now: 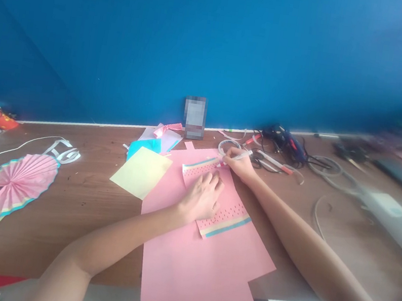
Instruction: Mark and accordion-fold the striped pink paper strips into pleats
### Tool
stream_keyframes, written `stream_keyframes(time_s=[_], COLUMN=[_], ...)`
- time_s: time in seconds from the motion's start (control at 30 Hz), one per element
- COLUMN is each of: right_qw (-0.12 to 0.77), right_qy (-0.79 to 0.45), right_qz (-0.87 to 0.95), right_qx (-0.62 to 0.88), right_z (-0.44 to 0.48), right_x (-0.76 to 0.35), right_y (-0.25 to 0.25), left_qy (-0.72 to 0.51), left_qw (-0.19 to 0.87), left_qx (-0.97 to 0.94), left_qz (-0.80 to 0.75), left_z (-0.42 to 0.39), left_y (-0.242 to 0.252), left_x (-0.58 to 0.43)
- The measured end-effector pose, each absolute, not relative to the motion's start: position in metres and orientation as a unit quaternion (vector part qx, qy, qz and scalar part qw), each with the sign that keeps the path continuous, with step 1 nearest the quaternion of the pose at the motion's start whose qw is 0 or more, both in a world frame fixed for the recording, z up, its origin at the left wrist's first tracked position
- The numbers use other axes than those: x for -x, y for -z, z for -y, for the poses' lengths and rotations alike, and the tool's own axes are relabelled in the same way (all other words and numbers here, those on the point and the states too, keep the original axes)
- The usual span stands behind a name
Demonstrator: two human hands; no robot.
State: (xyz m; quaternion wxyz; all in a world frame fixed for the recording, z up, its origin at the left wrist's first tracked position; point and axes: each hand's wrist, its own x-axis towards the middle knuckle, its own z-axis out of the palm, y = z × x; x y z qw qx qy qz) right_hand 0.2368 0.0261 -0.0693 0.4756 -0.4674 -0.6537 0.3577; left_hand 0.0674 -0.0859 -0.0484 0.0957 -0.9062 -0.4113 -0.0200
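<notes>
A small pink paper strip point(229, 214) with red dashes and yellow and blue bands lies on a large pink sheet point(184, 268). My left hand point(202, 195) presses down on the middle of the strip, fingers bent and a little apart, holding nothing. At the strip's far right corner, my right hand point(238, 163) is closed around a pen point(220, 164), its tip on or just above the dashed area. Part of the strip is hidden under my left hand.
A yellow paper square point(141, 172) and blue paper point(145, 146) lie left of the sheet. Farther left is a pleated pink fan point(24, 180). Behind stands a blurred upright phone-like object point(194, 117). A tape roll point(228, 147), a glue gun point(291, 146) and cables lie right.
</notes>
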Motion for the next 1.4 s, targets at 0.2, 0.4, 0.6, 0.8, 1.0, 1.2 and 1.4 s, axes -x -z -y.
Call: stream_keyframes(time_s=[0.2,0.4,0.6,0.8,1.0,1.2,1.4], right_qw=[0.465,0.481,0.48,0.478,0.466,0.493,0.506], right_qy=[-0.355,-0.374,-0.401,-0.378,-0.371,-0.407,-0.382], right_qz=[0.664,0.642,0.621,0.638,0.649,0.603,0.602], right_qx=[0.465,0.465,0.472,0.471,0.474,0.477,0.484], right_z=[-0.0276,-0.0272,-0.0305,-0.0291,-0.0302,-0.0311,-0.0317], right_x=[-0.2355,-0.2384,-0.2427,-0.2411,-0.2412,-0.2438,-0.2428], right_y=[0.0697,0.0697,0.0703,0.0675,0.0676,0.0683,0.0688], left_qy=[0.013,0.02,0.023,0.022,0.027,0.025,0.022], left_qw=[0.107,0.111,0.1,0.093,0.094,0.097,0.099], left_qx=[0.902,0.905,0.908,0.909,0.91,0.908,0.907], left_qz=[0.418,0.411,0.407,0.406,0.404,0.406,0.409], left_z=[0.087,0.0861,0.0848,0.0846,0.0842,0.0841,0.0851], left_y=[0.0481,0.0489,0.0498,0.0493,0.0507,0.0514,0.0508], left_x=[-0.0674,-0.0668,-0.0663,-0.0658,-0.0663,-0.0664,-0.066])
